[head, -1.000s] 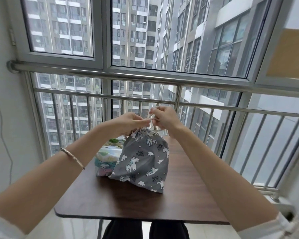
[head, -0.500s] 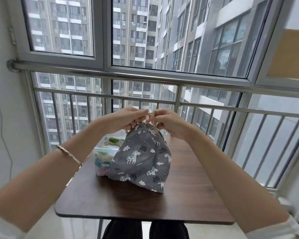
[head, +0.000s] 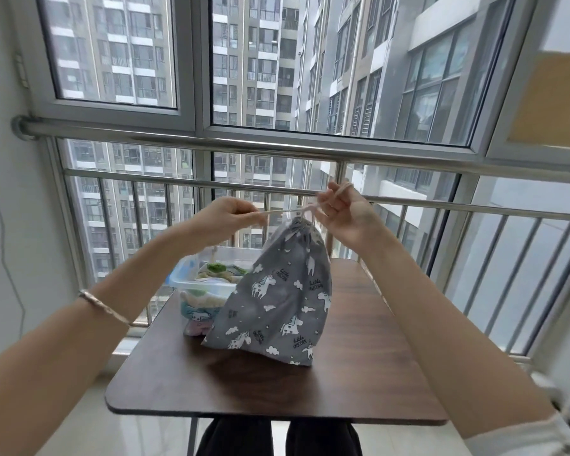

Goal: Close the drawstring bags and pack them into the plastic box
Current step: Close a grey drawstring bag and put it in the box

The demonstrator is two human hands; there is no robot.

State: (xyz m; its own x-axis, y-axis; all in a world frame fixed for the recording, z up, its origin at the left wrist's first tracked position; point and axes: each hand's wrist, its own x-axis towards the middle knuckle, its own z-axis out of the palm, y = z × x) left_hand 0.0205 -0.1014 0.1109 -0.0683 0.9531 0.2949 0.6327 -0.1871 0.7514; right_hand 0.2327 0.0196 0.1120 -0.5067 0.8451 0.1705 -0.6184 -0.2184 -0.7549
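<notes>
Leftward box [head: 191, 282] at table-edge [head: 145, 353]; left hand [head: 226, 218], right hand [head: 346, 215] pinch cord [head: 280, 211].

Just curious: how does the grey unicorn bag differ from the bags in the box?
The grey unicorn bag stands on the table, outside the plastic box; the other bags lie inside it. The grey bag is dark with white unicorns; the others look pale. The left hand and right hand hold the grey bag's cord; nothing touches the others. All seem cloth.

My matt cloth bag [head: 277, 301] sits on a smooth wood-grain desk [head: 359, 366], a glossy clear plastic box [head: 198, 285] at its nine o'clock.
</notes>
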